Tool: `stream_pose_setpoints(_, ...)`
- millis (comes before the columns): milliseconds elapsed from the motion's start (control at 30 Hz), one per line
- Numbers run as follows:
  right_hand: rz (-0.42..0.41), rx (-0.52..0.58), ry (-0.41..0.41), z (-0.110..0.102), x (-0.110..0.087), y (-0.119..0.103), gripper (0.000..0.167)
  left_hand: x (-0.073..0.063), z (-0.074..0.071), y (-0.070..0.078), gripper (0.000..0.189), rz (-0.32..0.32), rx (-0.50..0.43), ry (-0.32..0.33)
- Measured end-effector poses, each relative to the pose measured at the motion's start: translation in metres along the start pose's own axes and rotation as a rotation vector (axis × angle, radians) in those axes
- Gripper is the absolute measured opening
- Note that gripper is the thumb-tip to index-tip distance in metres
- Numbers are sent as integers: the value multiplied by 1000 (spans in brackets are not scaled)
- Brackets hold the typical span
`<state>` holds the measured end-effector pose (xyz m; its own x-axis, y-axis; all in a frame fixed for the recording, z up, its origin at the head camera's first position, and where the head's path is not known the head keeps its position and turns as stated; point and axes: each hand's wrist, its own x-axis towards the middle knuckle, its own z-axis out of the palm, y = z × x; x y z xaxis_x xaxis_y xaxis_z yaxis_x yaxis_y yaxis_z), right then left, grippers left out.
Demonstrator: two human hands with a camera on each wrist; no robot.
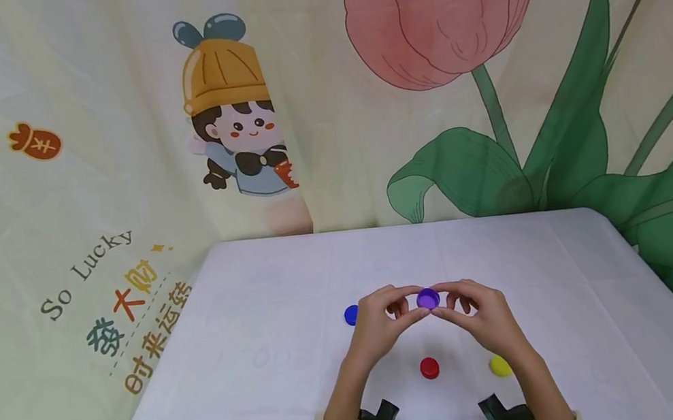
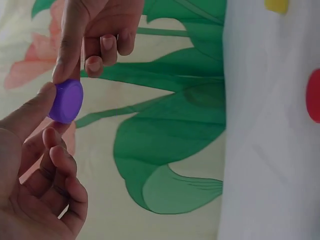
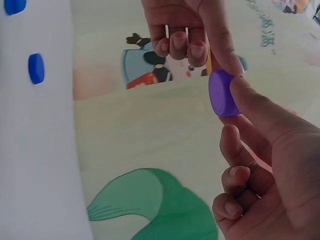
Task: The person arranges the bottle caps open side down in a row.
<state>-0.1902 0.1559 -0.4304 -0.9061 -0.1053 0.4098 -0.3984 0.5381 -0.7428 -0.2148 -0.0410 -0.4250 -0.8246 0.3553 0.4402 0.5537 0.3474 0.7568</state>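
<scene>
A purple bottle cap [image 1: 428, 299] is held up above the white table, its hollow side towards the head camera. My left hand [image 1: 380, 322] pinches it from the left between thumb and index finger. From the right, my right hand [image 1: 476, 311] pinches the same cap in the same way. Both wrist views show the cap [image 2: 67, 101] [image 3: 223, 93] between the two thumbs and index fingers. The other fingers of each hand are loosely curled and touch nothing.
On the white table [image 1: 270, 395] lie a red cap [image 1: 430, 368] and a yellow cap [image 1: 500, 366], the latter partly behind my right wrist. A blue cap [image 1: 350, 315] is beside my left hand; the right wrist view shows two blue caps [image 3: 36, 68]. A printed curtain [image 1: 325, 101] hangs behind.
</scene>
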Motion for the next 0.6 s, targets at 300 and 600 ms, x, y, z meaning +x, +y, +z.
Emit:
stream_pose_setpoints(300, -111, -14, 68, -12, -11, -22, 36, -6, -7, 18, 29, 62, -78, 14)
stream_pose_setpoints(600, -108, 15, 75, -18, -12, -55, 34, -9, -10, 22, 29, -198, -142, -28)
